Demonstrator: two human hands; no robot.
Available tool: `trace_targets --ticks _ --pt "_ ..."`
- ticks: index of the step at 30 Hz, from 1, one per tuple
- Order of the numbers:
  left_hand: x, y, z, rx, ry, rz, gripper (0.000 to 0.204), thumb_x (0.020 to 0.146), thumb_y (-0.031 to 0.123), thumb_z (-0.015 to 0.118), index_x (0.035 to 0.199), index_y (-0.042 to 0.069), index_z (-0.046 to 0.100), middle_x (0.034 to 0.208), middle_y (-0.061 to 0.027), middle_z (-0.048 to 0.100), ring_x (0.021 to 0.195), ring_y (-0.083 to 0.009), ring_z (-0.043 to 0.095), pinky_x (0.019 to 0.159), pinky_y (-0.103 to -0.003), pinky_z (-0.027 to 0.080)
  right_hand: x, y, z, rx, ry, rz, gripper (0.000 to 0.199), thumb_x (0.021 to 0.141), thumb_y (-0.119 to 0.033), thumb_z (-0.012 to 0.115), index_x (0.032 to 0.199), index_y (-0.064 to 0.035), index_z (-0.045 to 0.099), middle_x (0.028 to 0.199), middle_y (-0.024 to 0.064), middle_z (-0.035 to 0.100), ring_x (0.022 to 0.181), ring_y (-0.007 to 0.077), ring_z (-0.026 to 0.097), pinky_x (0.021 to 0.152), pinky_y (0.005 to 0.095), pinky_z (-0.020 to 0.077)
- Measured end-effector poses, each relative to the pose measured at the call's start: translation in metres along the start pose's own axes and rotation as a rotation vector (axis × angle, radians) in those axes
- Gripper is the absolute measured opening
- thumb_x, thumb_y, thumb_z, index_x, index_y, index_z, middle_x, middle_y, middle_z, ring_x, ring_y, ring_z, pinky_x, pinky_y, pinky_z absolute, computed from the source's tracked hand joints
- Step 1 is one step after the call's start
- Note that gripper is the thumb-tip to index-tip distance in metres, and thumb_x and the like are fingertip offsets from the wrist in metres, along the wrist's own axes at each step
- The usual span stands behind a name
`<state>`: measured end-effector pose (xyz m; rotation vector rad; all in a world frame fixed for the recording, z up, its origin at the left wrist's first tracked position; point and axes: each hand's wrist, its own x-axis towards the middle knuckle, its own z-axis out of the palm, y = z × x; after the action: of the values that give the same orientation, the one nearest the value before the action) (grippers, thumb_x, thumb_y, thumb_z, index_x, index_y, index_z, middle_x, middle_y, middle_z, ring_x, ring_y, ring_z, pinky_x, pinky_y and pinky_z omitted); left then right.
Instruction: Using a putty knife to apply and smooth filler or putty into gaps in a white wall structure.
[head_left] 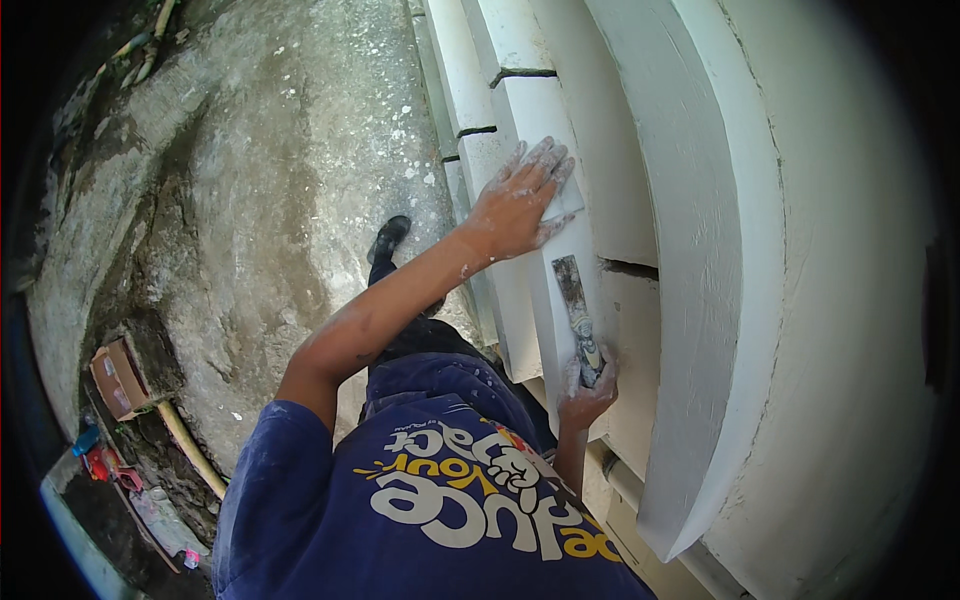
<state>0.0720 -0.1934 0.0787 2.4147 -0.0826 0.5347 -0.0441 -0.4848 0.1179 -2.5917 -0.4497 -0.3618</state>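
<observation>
Left hand (520, 200) lies flat on white moulding (545, 130) (fingers spread); right hand (588, 392) grips putty knife (576, 305).

Daylight, soft and even, no hard shadows. White wall (700, 200) is the brightest area, close to overexposed on the flat faces but texture holds. Grooves between the moulding steps read as thin dark lines. Concrete ground (280, 180) is mid-grey, evenly lit, slightly darker toward the left. Heavy fisheye: straight wall edges bow hard, corners fall to black vignette, strongest on the right and lower left. Centre is sharp; clutter at the lower left rim is soft and smeared. No glare, no motion blur.
</observation>
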Motion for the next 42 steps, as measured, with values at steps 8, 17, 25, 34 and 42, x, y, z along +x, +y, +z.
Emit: trace_targets --ticks 8,17,25,34,42 --pt "0.028 -0.034 -0.014 -0.042 0.075 -0.092 0.067 0.085 0.061 0.068 0.142 0.025 0.062 0.165 -0.0070 0.034 0.155 -0.0391 0.020 0.126 -0.058 0.014 0.004 -0.004 0.001 0.015 -0.004 0.015 0.039 0.086 -0.022 0.072 0.113 0.0046 0.064 0.103 0.0265 0.068 0.093 0.0485 0.066 0.083 0.0520 0.0537" --pt "0.053 -0.055 -0.012 0.176 0.158 -0.077 0.079 0.087 0.059 0.069 0.154 0.023 0.047 0.162 -0.0041 0.039 0.154 -0.0330 0.024 0.127 -0.053 0.015 0.007 -0.013 -0.001 -0.001 -0.002 0.023 0.038 0.086 -0.021 0.072 0.115 0.0035 0.064 0.105 0.0251 0.069 0.093 0.0466 0.067 0.084 0.0504 0.0536" --pt "-0.015 0.007 -0.016 -0.100 -0.042 -0.080 0.078 0.088 0.055 0.070 0.154 0.020 0.046 0.160 -0.0031 0.043 0.153 -0.0286 0.029 0.128 -0.053 0.015 0.004 -0.006 0.000 0.078 0.006 0.032 0.037 0.089 -0.020 0.071 0.116 0.0045 0.063 0.105 0.0244 0.068 0.094 0.0447 0.068 0.085 0.0493 0.0534" --pt "0.049 -0.047 -0.020 0.165 0.088 -0.094 0.076 0.086 0.060 0.070 0.147 0.017 0.056 0.155 -0.0020 0.050 0.150 -0.0294 0.034 0.127 -0.054 0.015 -0.005 0.010 -0.006 0.166 0.110 0.068 0.043 0.091 -0.027 0.070 0.115 0.0073 0.062 0.108 0.0257 0.068 0.096 0.0431 0.068 0.088 0.0490 0.0528" --pt "-0.071 0.056 -0.009 -0.208 -0.136 -0.049 0.078 0.086 0.057 0.072 0.150 0.021 0.050 0.161 -0.0007 0.041 0.153 -0.0239 0.028 0.127 -0.054 0.018 -0.016 0.019 -0.002 0.239 0.163 0.108 0.046 0.092 -0.029 0.069 0.117 0.0092 0.061 0.111 0.0258 0.069 0.099 0.0395 0.068 0.093 0.0487 0.0523"
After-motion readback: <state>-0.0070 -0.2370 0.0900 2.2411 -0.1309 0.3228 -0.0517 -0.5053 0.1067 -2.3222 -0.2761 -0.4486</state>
